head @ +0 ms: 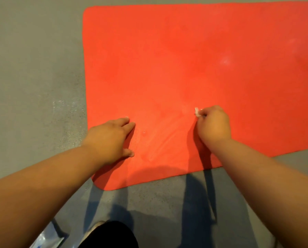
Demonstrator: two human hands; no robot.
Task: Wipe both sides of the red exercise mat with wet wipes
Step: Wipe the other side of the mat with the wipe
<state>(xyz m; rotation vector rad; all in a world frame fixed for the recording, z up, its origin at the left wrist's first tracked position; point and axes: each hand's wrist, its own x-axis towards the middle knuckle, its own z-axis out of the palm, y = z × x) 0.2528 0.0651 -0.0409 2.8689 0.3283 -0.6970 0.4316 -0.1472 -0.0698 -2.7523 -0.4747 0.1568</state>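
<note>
Where our red mat lies: flat on the grey floor.
Left hand: fingers straight, we press the mat.
Right hand: we pinch a white wet wipe on the mat.

This looks like an indoor exercise or utility space, such as a gym, a studio or a bare room, though which one cannot be told. The floor is hard, grey and finely speckled, with a faint sheen at the left, and it fills the near and left sides. A red exercise mat lies flat on it, running off to the right. A white and blue plastic packet lies at the near left edge, with a pale shoe just right of it.
</note>
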